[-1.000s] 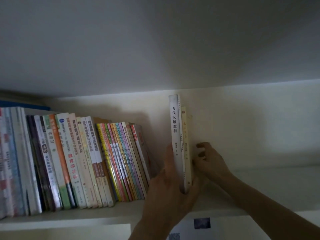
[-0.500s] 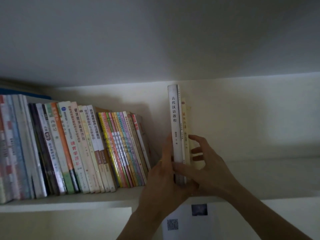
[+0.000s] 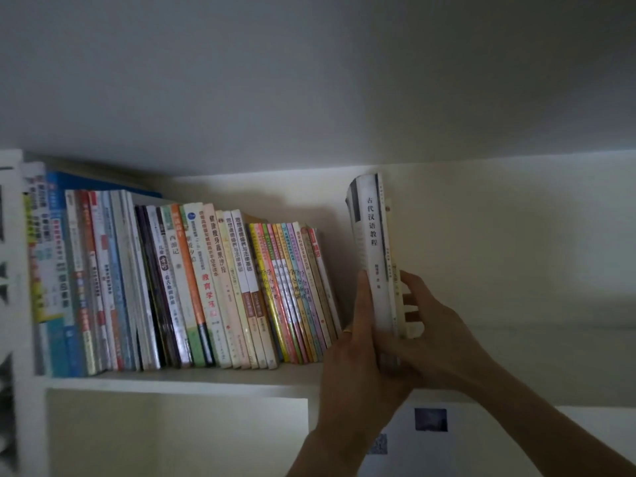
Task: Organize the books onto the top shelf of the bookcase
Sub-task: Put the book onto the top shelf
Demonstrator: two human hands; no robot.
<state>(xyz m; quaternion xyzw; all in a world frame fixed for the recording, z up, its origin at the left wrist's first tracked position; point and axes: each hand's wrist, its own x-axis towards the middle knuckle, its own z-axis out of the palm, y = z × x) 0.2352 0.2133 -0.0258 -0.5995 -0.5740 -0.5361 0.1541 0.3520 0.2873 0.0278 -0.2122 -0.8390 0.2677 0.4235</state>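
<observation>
Hands are clasping a small upright bundle of pale paperback books (image 3: 377, 256) right of frame centre: left hand (image 3: 358, 359) gripping its near side, right hand (image 3: 437, 342) curling round its far side. Beneath, the white wooden top shelf (image 3: 179, 378) is carrying a leaning row of colourful books (image 3: 192, 290) stretching leftward.

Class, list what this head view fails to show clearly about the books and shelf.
- Held books' lower ends: hidden by the left hand and right hand.
- Leftmost spines: blurred near the picture's edge.
- Small print on the row's spines: too dim.
- Shelf to the right: cut off.
</observation>
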